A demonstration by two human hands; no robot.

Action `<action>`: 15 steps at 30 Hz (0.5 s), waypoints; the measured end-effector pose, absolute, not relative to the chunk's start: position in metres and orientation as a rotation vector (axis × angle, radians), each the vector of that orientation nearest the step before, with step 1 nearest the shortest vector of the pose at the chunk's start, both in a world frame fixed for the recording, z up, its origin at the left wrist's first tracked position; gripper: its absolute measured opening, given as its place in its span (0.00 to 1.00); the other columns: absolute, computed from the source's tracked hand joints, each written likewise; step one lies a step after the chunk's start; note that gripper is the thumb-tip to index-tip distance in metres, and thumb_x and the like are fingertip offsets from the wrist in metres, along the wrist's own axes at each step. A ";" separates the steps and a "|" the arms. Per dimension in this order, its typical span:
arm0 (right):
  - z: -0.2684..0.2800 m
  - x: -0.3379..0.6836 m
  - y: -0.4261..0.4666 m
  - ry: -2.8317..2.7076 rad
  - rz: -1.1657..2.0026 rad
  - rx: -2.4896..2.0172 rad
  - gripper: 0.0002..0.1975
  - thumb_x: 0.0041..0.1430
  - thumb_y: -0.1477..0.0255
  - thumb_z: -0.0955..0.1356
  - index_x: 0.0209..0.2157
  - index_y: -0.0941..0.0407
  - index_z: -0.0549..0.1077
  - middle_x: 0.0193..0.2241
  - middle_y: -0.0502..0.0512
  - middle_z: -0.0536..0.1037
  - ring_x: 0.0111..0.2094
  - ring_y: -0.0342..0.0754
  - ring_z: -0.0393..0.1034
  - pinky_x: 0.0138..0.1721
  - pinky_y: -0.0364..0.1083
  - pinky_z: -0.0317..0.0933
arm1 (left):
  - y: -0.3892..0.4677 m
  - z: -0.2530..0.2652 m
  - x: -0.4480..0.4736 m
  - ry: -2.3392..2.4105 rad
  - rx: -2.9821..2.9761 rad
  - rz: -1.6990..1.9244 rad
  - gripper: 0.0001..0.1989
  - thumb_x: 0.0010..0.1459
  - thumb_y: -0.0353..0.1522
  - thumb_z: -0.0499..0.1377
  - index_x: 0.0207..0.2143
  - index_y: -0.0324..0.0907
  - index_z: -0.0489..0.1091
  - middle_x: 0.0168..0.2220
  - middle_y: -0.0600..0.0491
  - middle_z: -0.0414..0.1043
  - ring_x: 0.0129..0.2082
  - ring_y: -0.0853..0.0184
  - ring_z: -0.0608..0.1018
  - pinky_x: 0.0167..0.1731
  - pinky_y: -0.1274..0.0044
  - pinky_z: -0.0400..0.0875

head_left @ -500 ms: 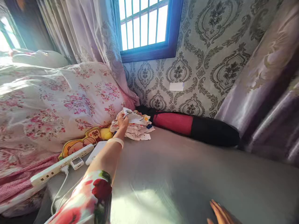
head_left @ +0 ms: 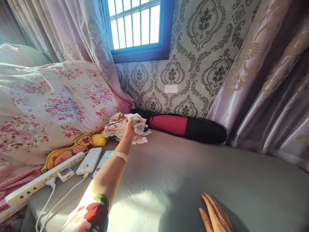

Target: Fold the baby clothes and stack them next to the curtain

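My left hand (head_left: 129, 126) reaches out to a pile of folded cloths (head_left: 113, 129), printed in pale colours, at the back of the grey surface. Its thumb and fingers are closed on a white cloth (head_left: 139, 121) with a faint print, on top of the pile. Whether that cloth is a garment I cannot tell. Lower right, my right hand (head_left: 215, 215) rests palm down on the grey surface (head_left: 178, 167), fingers stretched out and holding nothing. The wrist of this hand is cut off by the frame.
Beside the pile lies a long black and red bag (head_left: 169, 124) along the wall. At left are a yellow plush toy (head_left: 70, 153), a power strip (head_left: 45, 177), a white power bank (head_left: 89, 161) with a cable, and a phone (head_left: 103, 161). Floral bedding (head_left: 60, 106) is heaped behind.
The view has turned right. My left hand has moved from the pile's left side to its middle, with the white cloth in its fingers. More of my right hand shows.
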State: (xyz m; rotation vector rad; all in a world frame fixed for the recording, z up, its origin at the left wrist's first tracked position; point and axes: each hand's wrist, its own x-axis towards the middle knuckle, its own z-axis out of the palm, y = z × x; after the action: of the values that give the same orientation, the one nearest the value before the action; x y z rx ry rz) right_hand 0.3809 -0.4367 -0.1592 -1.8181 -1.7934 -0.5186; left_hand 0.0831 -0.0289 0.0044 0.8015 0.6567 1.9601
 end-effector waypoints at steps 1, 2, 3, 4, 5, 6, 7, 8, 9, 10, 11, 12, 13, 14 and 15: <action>-0.159 0.380 -0.437 -1.796 -0.505 -1.829 0.25 0.67 0.57 0.59 0.52 0.60 0.74 0.51 0.64 0.77 0.49 0.56 0.75 0.45 0.49 0.73 | -0.033 0.005 0.088 0.620 0.779 1.954 0.16 0.43 0.37 0.65 0.31 0.42 0.62 0.27 0.60 0.68 0.28 0.72 0.73 0.35 0.78 0.67; -0.159 0.379 -0.437 -1.799 -0.487 -1.844 0.25 0.67 0.58 0.59 0.52 0.59 0.74 0.52 0.64 0.76 0.49 0.56 0.74 0.46 0.49 0.72 | -0.037 0.005 0.093 0.586 0.762 1.947 0.16 0.43 0.37 0.66 0.31 0.42 0.63 0.27 0.59 0.69 0.28 0.72 0.73 0.36 0.78 0.68; -0.160 0.379 -0.437 -1.800 -0.469 -1.859 0.24 0.67 0.59 0.58 0.53 0.59 0.73 0.52 0.64 0.76 0.50 0.56 0.74 0.47 0.50 0.72 | -0.041 0.005 0.098 0.551 0.744 1.935 0.15 0.43 0.36 0.66 0.31 0.42 0.63 0.28 0.59 0.70 0.29 0.72 0.74 0.36 0.78 0.68; -0.160 0.378 -0.437 -1.799 -0.451 -1.873 0.23 0.68 0.60 0.58 0.53 0.59 0.73 0.53 0.64 0.75 0.51 0.56 0.73 0.48 0.51 0.71 | -0.046 0.004 0.104 0.512 0.724 1.916 0.15 0.44 0.36 0.66 0.31 0.42 0.64 0.28 0.58 0.71 0.30 0.71 0.74 0.37 0.78 0.68; -0.161 0.378 -0.437 -1.796 -0.435 -1.884 0.23 0.68 0.61 0.58 0.53 0.59 0.73 0.53 0.64 0.75 0.51 0.56 0.73 0.49 0.52 0.71 | -0.051 0.004 0.109 0.469 0.698 1.890 0.14 0.44 0.35 0.66 0.31 0.42 0.65 0.29 0.57 0.72 0.31 0.70 0.75 0.37 0.77 0.68; -0.163 0.379 -0.438 -1.791 -0.421 -1.891 0.23 0.68 0.61 0.58 0.53 0.58 0.73 0.53 0.64 0.75 0.52 0.57 0.72 0.49 0.52 0.71 | -0.057 0.004 0.115 0.426 0.666 1.857 0.14 0.44 0.34 0.66 0.31 0.42 0.66 0.29 0.57 0.73 0.31 0.70 0.75 0.37 0.77 0.68; -0.164 0.379 -0.438 -1.786 -0.407 -1.896 0.23 0.68 0.60 0.58 0.52 0.58 0.74 0.54 0.64 0.75 0.52 0.57 0.72 0.49 0.53 0.71 | -0.063 0.003 0.120 0.388 0.626 1.822 0.13 0.44 0.33 0.66 0.31 0.41 0.67 0.30 0.57 0.74 0.31 0.69 0.76 0.37 0.77 0.68; -0.166 0.379 -0.438 -1.779 -0.396 -1.898 0.23 0.67 0.59 0.58 0.52 0.58 0.74 0.54 0.63 0.74 0.52 0.57 0.72 0.49 0.53 0.70 | -0.070 0.002 0.126 0.358 0.581 1.787 0.12 0.44 0.32 0.66 0.31 0.41 0.68 0.30 0.56 0.74 0.32 0.69 0.76 0.38 0.77 0.69; -0.168 0.379 -0.438 -1.771 -0.387 -1.902 0.24 0.67 0.58 0.58 0.52 0.57 0.74 0.54 0.63 0.74 0.53 0.57 0.72 0.50 0.53 0.70 | -0.077 0.001 0.132 0.338 0.535 1.752 0.11 0.45 0.31 0.65 0.31 0.41 0.68 0.29 0.57 0.74 0.32 0.69 0.76 0.38 0.77 0.69; -0.169 0.379 -0.438 -1.761 -0.377 -1.909 0.25 0.67 0.57 0.58 0.52 0.57 0.74 0.54 0.63 0.74 0.53 0.57 0.71 0.50 0.53 0.70 | -0.085 0.000 0.138 0.327 0.500 1.720 0.10 0.46 0.30 0.65 0.32 0.41 0.69 0.30 0.57 0.75 0.32 0.69 0.77 0.39 0.77 0.69; -0.170 0.379 -0.438 -1.750 -0.368 -1.917 0.26 0.67 0.55 0.58 0.52 0.57 0.74 0.55 0.63 0.74 0.53 0.57 0.71 0.51 0.53 0.70 | -0.094 -0.001 0.144 0.321 0.471 1.686 0.09 0.46 0.30 0.64 0.32 0.41 0.69 0.30 0.57 0.75 0.32 0.69 0.77 0.39 0.77 0.70; -0.169 0.378 -0.439 -1.741 -0.354 -1.930 0.26 0.67 0.55 0.58 0.52 0.57 0.74 0.55 0.63 0.74 0.54 0.57 0.71 0.51 0.53 0.70 | -0.103 -0.002 0.150 0.314 0.448 1.652 0.08 0.47 0.29 0.64 0.32 0.41 0.70 0.30 0.56 0.76 0.32 0.69 0.77 0.39 0.76 0.70; -0.167 0.377 -0.439 -1.736 -0.332 -1.945 0.27 0.66 0.54 0.58 0.52 0.58 0.74 0.55 0.63 0.73 0.54 0.57 0.70 0.51 0.54 0.69 | -0.112 -0.004 0.156 0.301 0.432 1.616 0.08 0.48 0.29 0.63 0.33 0.41 0.70 0.31 0.56 0.76 0.32 0.68 0.78 0.39 0.76 0.71; -0.164 0.376 -0.440 -1.735 -0.298 -1.959 0.27 0.66 0.54 0.58 0.52 0.58 0.74 0.55 0.62 0.73 0.55 0.57 0.69 0.52 0.54 0.69 | -0.122 -0.005 0.161 0.288 0.413 1.581 0.07 0.49 0.29 0.63 0.34 0.41 0.71 0.31 0.55 0.77 0.32 0.68 0.78 0.39 0.75 0.72; -0.159 0.374 -0.440 -1.737 -0.253 -1.974 0.27 0.66 0.54 0.58 0.52 0.58 0.74 0.56 0.62 0.73 0.56 0.57 0.69 0.53 0.54 0.68 | -0.131 -0.006 0.167 0.272 0.396 1.545 0.07 0.49 0.28 0.63 0.34 0.41 0.71 0.31 0.54 0.77 0.32 0.67 0.78 0.39 0.75 0.73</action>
State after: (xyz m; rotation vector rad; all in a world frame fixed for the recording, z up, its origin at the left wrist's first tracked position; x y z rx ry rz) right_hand 0.3744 -0.4398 -0.1592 -1.9742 -1.7365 -0.2529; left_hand 0.1665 -0.1313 -0.0063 0.3960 0.2724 1.5451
